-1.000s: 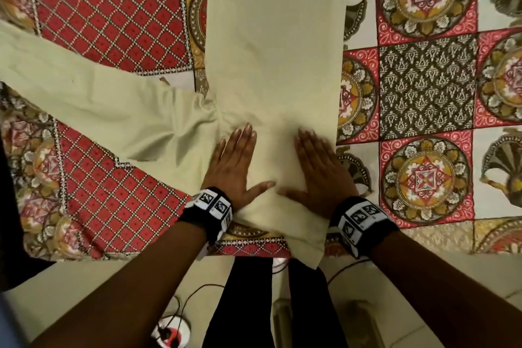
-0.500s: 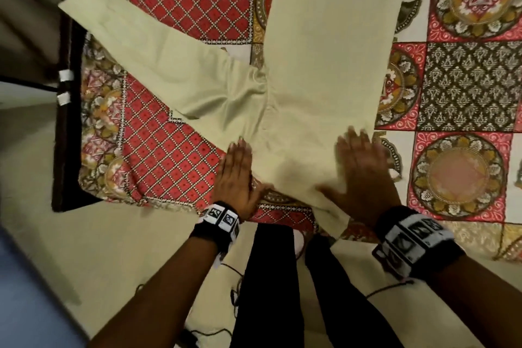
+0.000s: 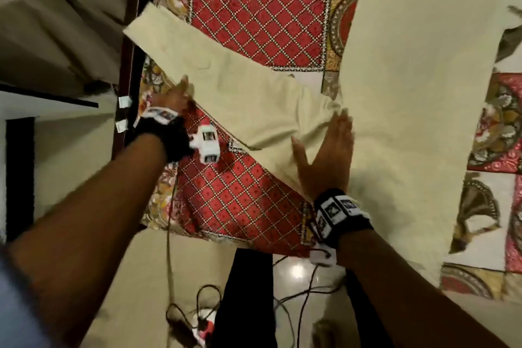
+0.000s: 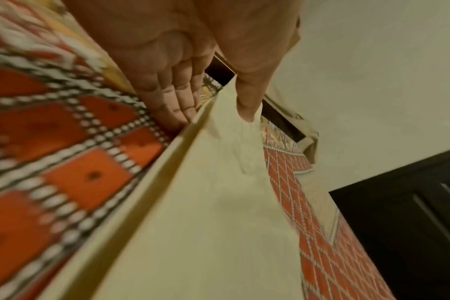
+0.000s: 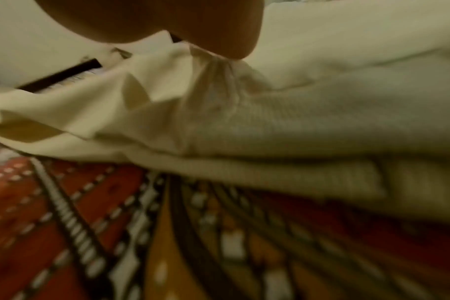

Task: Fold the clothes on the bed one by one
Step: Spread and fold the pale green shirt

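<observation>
Cream shirt, one, under two hands: left, right.

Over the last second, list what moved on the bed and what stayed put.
The left hand left the garment's body, travelled out along the sleeve toward its cuff, and now pinches the sleeve's edge, thumb on top and fingers underneath. The right hand slid slightly toward the sleeve joint, still pressing flat. The cream garment stays spread on the patterned bedspread, sleeve not yet folded.

A power strip with tangled cables lies on the glossy floor beside the bed.
</observation>
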`<state>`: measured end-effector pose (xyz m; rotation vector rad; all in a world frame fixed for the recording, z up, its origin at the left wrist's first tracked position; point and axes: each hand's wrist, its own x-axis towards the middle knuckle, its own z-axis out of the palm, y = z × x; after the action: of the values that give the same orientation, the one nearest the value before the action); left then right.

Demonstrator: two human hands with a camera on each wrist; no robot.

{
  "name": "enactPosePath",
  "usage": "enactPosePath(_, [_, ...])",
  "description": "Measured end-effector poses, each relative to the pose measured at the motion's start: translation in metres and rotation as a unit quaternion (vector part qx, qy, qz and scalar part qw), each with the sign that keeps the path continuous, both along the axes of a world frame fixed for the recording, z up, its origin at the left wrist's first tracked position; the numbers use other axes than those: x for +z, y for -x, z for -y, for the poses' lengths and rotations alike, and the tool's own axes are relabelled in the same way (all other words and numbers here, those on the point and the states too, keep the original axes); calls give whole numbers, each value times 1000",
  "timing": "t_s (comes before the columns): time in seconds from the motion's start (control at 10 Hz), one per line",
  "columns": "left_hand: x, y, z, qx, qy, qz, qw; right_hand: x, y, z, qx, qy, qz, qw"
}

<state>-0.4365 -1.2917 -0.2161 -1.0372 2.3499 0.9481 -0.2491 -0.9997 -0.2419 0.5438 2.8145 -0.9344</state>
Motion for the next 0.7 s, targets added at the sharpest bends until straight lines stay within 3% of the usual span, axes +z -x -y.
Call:
enactPosePath(0.1, [4, 55, 21, -75, 35, 35, 996, -9, -4, -5, 0, -85, 81, 993])
enactPosePath(0.2, [6, 103, 41, -123, 66, 48, 989, -18, -13, 2, 29, -114, 80, 990])
enactPosePath(0.3, [-12, 141, 76, -235, 65, 69, 967, -23, -10, 4, 25, -151, 92, 984])
enactPosePath(0.5, [8, 130, 74, -204, 150, -9, 967, -21, -10, 5, 27, -143, 86, 986])
enactPosePath(0.6, [13, 124, 77, -206, 96, -54, 972, -20, -10, 6, 32, -142, 85, 986])
enactPosePath(0.7, [20, 109, 83, -189, 128, -62, 972, -19, -11, 6, 23, -142, 54, 988])
